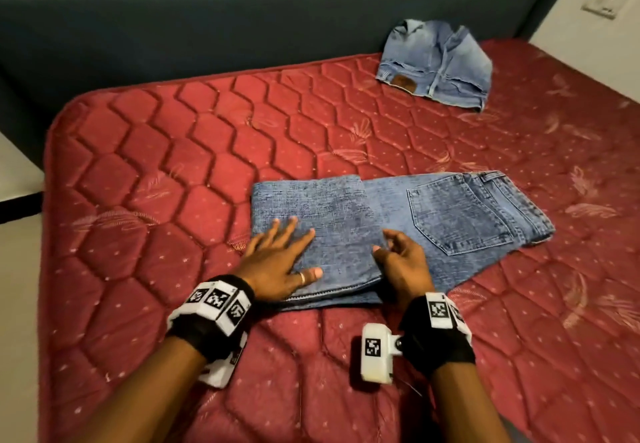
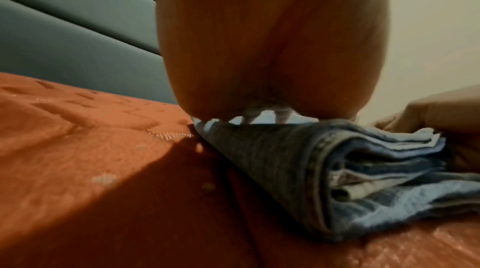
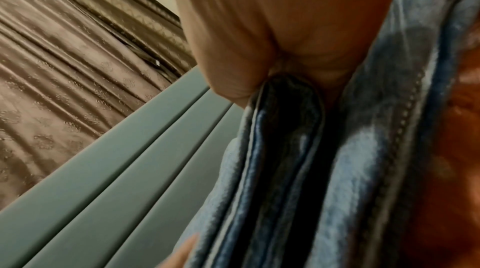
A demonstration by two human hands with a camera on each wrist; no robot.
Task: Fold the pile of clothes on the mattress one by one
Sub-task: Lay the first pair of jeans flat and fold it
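Note:
Blue jeans [image 1: 460,214] lie on the red quilted mattress [image 1: 173,165], back pocket up and waistband at the right, with the legs folded over into a thick left half. My left hand [image 1: 280,255] lies flat on that half, fingers spread and straight. My right hand [image 1: 398,262] sits at the near edge of the fold with its fingers curled. In the right wrist view the folded denim [image 3: 363,169] runs into the palm [image 3: 272,26], which grips it. The left wrist view shows the stacked hems [image 2: 363,180] under my left palm [image 2: 272,46].
A lighter blue denim garment [image 1: 436,65] lies folded at the far right of the mattress, against the dark padded headboard [image 1: 207,27]. A wall socket [image 1: 604,4] is at the upper right. A brown curtain [image 3: 52,67] hangs beyond the headboard.

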